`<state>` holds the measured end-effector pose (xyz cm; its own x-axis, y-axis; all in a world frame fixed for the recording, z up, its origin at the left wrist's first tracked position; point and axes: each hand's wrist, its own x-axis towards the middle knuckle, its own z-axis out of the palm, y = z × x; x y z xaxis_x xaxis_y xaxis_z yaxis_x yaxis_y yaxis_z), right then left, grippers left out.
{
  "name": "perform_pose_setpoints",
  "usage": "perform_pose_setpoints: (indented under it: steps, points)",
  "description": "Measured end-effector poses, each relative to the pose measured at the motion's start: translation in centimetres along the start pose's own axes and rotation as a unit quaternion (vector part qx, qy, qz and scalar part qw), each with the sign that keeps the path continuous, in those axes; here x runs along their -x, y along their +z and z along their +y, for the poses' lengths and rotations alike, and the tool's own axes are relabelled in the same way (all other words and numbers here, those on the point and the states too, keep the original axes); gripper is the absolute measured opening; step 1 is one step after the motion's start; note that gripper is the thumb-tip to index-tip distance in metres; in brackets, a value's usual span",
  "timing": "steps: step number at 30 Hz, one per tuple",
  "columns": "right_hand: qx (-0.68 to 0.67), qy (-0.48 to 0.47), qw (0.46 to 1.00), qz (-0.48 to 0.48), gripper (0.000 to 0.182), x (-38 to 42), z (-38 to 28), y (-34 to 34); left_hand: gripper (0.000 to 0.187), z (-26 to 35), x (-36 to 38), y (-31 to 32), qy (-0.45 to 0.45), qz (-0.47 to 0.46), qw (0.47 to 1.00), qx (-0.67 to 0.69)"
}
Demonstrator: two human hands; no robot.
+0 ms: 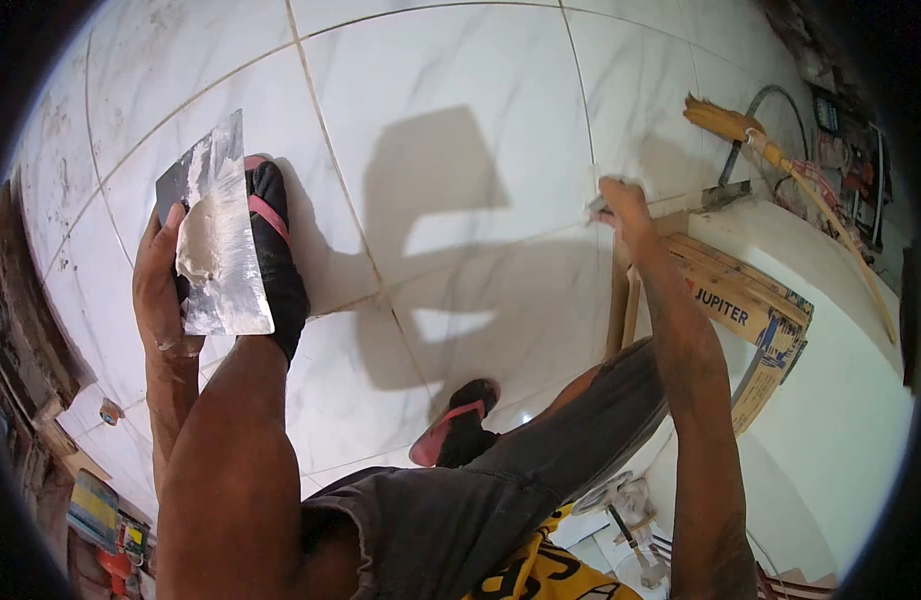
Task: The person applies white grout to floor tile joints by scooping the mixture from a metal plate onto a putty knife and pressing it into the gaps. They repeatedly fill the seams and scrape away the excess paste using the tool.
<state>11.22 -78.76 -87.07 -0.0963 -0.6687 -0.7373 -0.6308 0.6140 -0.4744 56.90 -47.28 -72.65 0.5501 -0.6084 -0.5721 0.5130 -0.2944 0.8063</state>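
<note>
My left hand (161, 275) is closed around the edge of a flat metal plate (243, 290), thumb on its upper face. Beige paste (209, 238) is heaped and smeared across it. The plate is held above my left foot, which wears a black sock and a pink flip-flop (271, 215). Over on the right, my right hand (626, 212) is closed on a small grey tool (596, 206), mostly hidden by the fingers. The tool is at a joint between the white marbled tiles (451, 60).
A cardboard box marked JUPITER (721, 306) lies over a white curved tub-like surface (831, 400) beside my right arm. A yellow brush with a long handle (726, 122) leans behind it. A scrub pad (93, 505) and clutter sit at lower left. My other flip-flop (433, 442) stands below.
</note>
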Motion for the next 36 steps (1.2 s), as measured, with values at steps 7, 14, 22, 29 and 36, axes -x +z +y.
perform_pose_setpoints:
  steps: [7, 14, 22, 29, 36]
  points:
    - [0.300, -0.298, 0.906, 0.016, 0.026, 1.0, -4.3, -4.1, 0.044, -0.3, -0.2, -0.1, 0.000, 0.005, 1.000, 0.001]
    - [0.140, -0.010, 0.987, 0.079, 0.025, -3.3, 2.6, -5.6, 0.044, -0.9, -0.1, -1.1, -0.005, -0.017, 1.000, 0.024]
    - [-0.011, -0.137, 0.991, -0.007, 0.034, -0.9, -7.2, 0.3, 0.041, -0.2, 0.3, 0.4, 0.002, -0.002, 1.000, 0.025]
    - [0.449, -0.277, 0.843, 0.106, 0.030, -1.5, -8.9, 0.3, 0.045, -0.4, 0.3, 0.1, 0.005, -0.007, 1.000, 0.021]
    - [0.629, -0.394, 0.650, 0.163, 0.033, 1.9, -4.6, 7.4, 0.047, -0.5, 0.1, 0.4, 0.014, 0.006, 1.000, 0.013]
